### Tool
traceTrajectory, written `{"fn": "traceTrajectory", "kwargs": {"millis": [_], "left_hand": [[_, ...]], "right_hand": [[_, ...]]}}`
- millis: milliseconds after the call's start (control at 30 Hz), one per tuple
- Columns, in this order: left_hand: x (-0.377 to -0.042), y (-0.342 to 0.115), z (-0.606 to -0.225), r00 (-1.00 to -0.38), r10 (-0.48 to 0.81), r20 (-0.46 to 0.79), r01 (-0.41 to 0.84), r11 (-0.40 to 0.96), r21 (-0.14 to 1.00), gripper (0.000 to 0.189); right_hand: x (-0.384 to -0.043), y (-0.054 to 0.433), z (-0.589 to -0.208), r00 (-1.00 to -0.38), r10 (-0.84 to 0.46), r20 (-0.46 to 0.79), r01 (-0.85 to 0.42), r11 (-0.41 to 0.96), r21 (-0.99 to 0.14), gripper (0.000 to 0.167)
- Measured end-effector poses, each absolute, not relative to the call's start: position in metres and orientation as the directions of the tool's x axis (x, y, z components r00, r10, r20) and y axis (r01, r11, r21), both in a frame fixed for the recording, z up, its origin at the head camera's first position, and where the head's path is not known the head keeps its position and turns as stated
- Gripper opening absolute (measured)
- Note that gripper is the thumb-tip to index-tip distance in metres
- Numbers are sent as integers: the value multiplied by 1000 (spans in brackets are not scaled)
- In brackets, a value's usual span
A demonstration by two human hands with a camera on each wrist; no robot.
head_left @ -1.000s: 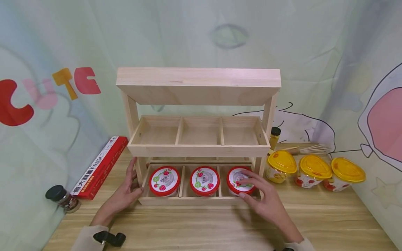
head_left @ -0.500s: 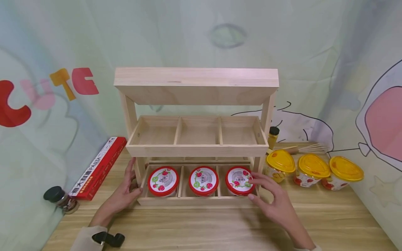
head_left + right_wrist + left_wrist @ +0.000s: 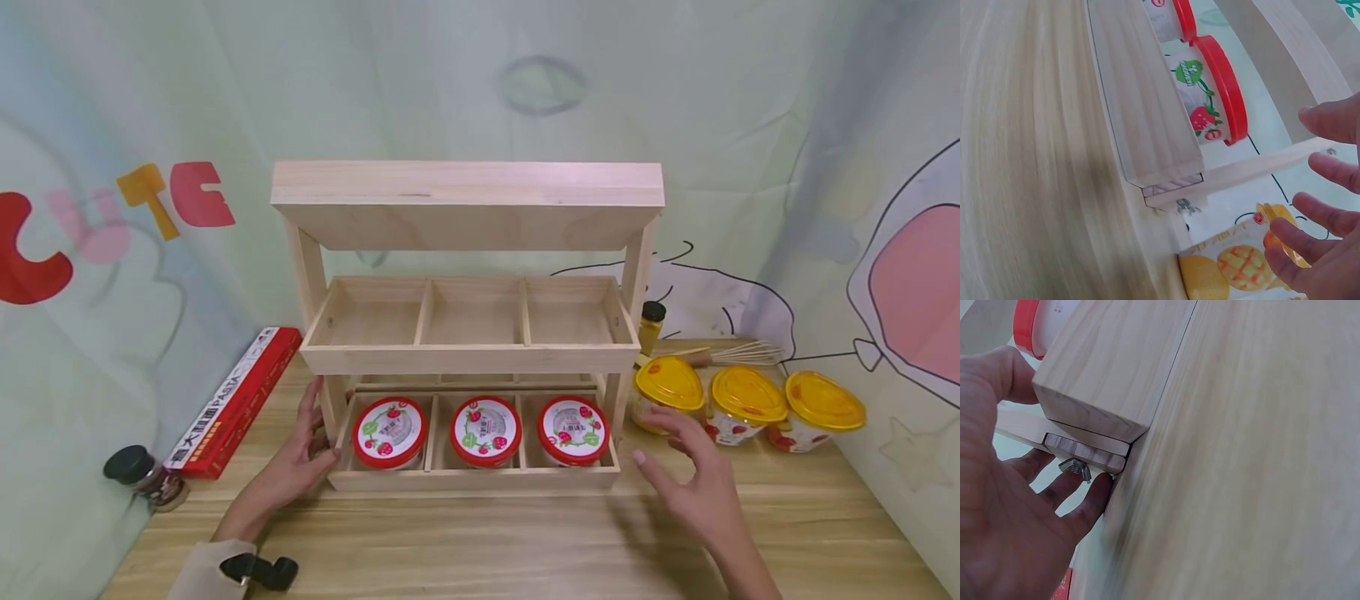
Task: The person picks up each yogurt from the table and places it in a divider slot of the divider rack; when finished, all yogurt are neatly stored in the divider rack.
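- The right hand (image 3: 697, 479) is above the counter (image 3: 487, 542), fingers spread and loosely bent, holding nothing.
- The left hand (image 3: 291, 471) grips the near left corner of the wooden rack (image 3: 472, 360), thumb at the front, fingers round the outer side.
- The rack's long axis runs left to right between the hands.
- In its lower tray (image 3: 480, 482) sit three red-lidded cups (image 3: 573, 430), one per compartment; the right-hand one is nearest the right hand, to its left.
- Just beyond the right fingertips stands the closest yellow-lidded cup (image 3: 670, 382), right of the rack; contact cannot be told. The right hand is much the nearer to it.
- Two further yellow-lidded cups (image 3: 747, 396) continue rightward.
- Behind them lies a whisk (image 3: 750, 354).
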State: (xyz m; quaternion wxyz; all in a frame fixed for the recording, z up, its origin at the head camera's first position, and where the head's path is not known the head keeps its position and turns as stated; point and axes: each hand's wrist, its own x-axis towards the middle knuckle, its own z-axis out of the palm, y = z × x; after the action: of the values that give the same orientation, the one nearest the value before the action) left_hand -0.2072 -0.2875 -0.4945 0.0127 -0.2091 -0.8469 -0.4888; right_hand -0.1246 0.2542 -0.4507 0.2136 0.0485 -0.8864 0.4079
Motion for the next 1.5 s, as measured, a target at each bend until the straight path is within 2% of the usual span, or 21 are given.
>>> {"fn": "traceTrajectory", "kwargs": {"millis": [267, 500, 700, 900, 1500], "left_hand": [[-207, -287, -494, -916, 342, 209, 352, 435, 829, 120], [-207, -287, -495, -919, 340, 202, 346, 442, 828, 119], [-207, -288, -496, -915, 344, 211, 356, 443, 823, 119], [-207, -288, -495, -917, 342, 207, 351, 441, 826, 120], [-207, -287, -494, -916, 340, 213, 352, 424, 835, 121]], "right_hand": [[-120, 260, -446, -846, 229, 481, -236, 648, -724, 40], [-122, 264, -446, -801, 376, 465, -154, 622, -768, 39], [-124, 268, -447, -780, 428, 457, -113, 622, -775, 42], [-128, 274, -447, -798, 428, 424, -78, 624, -778, 54], [-146, 280, -439, -906, 318, 278, 15, 683, -730, 83]]}}
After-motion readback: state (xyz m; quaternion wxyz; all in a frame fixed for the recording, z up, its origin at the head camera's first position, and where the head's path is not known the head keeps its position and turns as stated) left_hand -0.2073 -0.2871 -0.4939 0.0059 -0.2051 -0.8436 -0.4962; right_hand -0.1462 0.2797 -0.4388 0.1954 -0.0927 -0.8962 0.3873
